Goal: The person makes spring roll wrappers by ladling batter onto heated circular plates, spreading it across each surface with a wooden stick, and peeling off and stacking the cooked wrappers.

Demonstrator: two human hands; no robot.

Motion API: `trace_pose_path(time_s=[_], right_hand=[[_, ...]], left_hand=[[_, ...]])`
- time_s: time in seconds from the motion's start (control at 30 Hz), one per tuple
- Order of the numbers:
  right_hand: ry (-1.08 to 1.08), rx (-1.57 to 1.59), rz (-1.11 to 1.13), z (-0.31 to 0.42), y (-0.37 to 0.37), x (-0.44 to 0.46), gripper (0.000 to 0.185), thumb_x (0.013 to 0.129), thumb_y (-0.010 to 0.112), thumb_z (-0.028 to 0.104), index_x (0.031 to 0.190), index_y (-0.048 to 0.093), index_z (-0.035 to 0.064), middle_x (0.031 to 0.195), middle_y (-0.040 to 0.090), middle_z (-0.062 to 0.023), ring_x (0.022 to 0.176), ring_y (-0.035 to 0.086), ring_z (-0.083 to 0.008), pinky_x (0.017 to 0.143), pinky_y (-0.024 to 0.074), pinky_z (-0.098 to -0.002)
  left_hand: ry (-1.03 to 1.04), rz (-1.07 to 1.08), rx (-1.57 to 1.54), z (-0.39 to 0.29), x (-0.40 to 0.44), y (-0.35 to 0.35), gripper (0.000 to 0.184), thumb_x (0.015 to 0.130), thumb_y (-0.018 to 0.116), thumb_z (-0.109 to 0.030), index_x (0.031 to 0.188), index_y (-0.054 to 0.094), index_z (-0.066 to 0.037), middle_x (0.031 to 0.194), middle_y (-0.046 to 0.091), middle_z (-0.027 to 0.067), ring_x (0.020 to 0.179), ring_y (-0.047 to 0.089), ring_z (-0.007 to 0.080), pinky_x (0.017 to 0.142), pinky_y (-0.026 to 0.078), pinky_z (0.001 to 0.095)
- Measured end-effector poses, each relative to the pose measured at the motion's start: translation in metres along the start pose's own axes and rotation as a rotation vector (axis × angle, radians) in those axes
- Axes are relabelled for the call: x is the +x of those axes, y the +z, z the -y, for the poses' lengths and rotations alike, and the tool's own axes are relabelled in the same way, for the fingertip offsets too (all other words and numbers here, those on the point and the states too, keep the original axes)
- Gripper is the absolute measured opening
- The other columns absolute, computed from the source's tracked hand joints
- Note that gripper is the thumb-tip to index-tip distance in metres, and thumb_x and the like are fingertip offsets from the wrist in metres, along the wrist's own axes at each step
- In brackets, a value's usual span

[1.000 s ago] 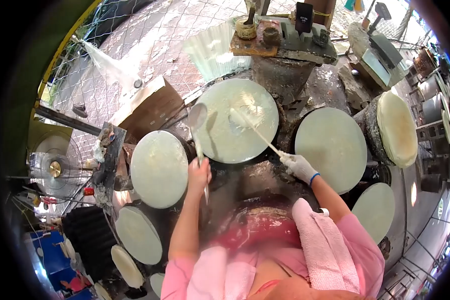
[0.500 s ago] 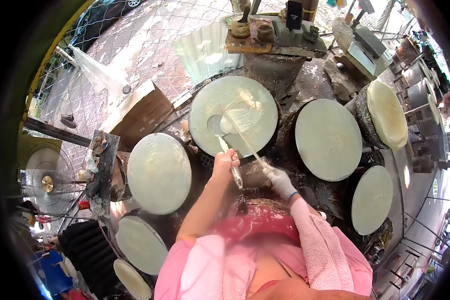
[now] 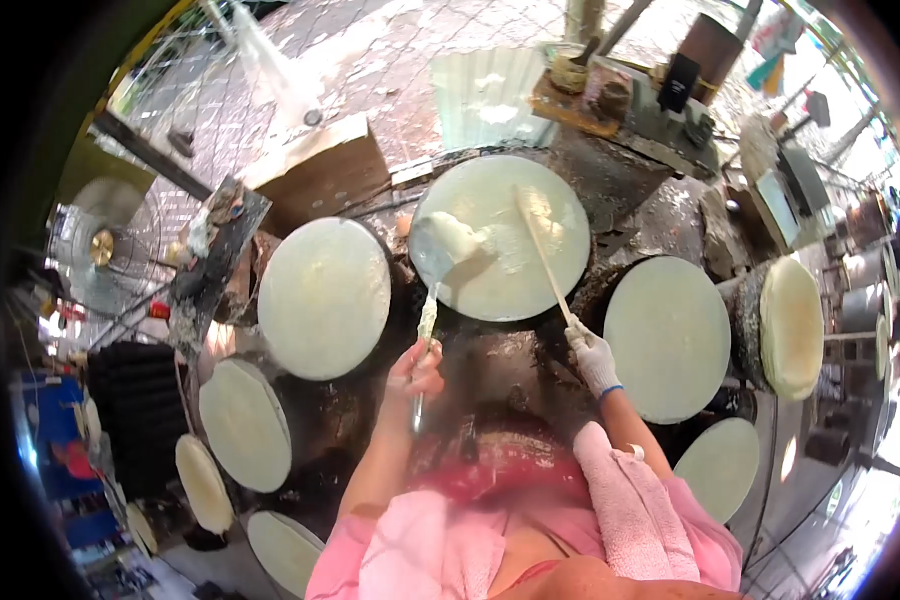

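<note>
My bare left hand (image 3: 416,368) is wrapped round the handle of a ladle (image 3: 427,318). The ladle's round bowl is over the left part of the central round plate (image 3: 510,290), beside a lump of pale batter (image 3: 457,236). In a white glove with a blue cuff, my right hand (image 3: 592,358) grips a thin stick (image 3: 545,250), whose far end reaches the upper part of the same plate. A pale wet layer shows on that plate's surface. Coated round plates flank it on the left (image 3: 325,300) and right (image 3: 667,340).
Beyond the central plate are a cardboard box (image 3: 325,175) and a stand (image 3: 630,120) bearing a phone (image 3: 678,83) and a jar (image 3: 570,74). A stack of pale rounds (image 3: 792,328) sits at the right. At the far left is a fan (image 3: 103,247); more coated plates (image 3: 246,425) stand lower left.
The view has shifted. The ladle has moved from the plate's lower middle to its left side, and the stick's tip is farther right. Both hands have kept their holds.
</note>
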State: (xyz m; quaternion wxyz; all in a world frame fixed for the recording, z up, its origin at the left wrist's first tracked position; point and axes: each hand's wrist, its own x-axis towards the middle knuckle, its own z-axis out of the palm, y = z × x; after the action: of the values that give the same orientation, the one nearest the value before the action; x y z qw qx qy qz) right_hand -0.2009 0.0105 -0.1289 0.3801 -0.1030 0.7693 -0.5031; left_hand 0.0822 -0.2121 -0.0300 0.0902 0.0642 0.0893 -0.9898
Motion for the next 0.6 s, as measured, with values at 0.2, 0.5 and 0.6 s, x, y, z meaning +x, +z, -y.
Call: trace_pose_path(time_s=[0.2, 0.5, 0.6], right_hand=[[-0.207, -0.278, 0.176, 0.035, 0.007, -0.031, 0.044, 0.09, 0.071, 0.031, 0.125, 0.065, 0.0046, 0.107, 0.071, -0.0044, 0.094, 0.059, -0.0076, 0.086, 0.0476, -0.0243], [-0.288, -0.027, 0.46, 0.021, 0.162, -0.129, 0.045, 0.098, 0.06, 0.019, 0.139, 0.052, 0.0013, 0.085, 0.059, 0.0069, 0.066, 0.047, -0.0013, 0.057, 0.0386, -0.0172], [-0.166, -0.071, 0.713, 0.054, 0.274, -0.172, 0.048, 0.096, 0.064, 0.021, 0.139, 0.053, 0.0034, 0.086, 0.058, 0.0071, 0.069, 0.048, -0.0007, 0.058, 0.0394, -0.0172]], left_hand=[[0.157, -0.026, 0.005, 0.014, -0.047, 0.06, 0.036, 0.107, 0.035, -0.024, 0.117, 0.048, 0.008, 0.065, 0.042, -0.0015, 0.036, 0.039, 0.0059, 0.034, 0.025, 0.0236], [0.763, -0.404, 0.463, 0.047, -0.346, 0.048, 0.029, 0.102, 0.051, -0.031, 0.105, 0.058, -0.003, 0.062, 0.041, -0.0058, 0.034, 0.032, 0.0056, 0.037, 0.026, 0.0248], [1.059, -0.514, 0.459, 0.082, -0.437, 0.034, 0.029, 0.102, 0.05, -0.029, 0.107, 0.058, -0.001, 0.062, 0.039, -0.0043, 0.036, 0.031, 0.006, 0.035, 0.026, 0.0242]])
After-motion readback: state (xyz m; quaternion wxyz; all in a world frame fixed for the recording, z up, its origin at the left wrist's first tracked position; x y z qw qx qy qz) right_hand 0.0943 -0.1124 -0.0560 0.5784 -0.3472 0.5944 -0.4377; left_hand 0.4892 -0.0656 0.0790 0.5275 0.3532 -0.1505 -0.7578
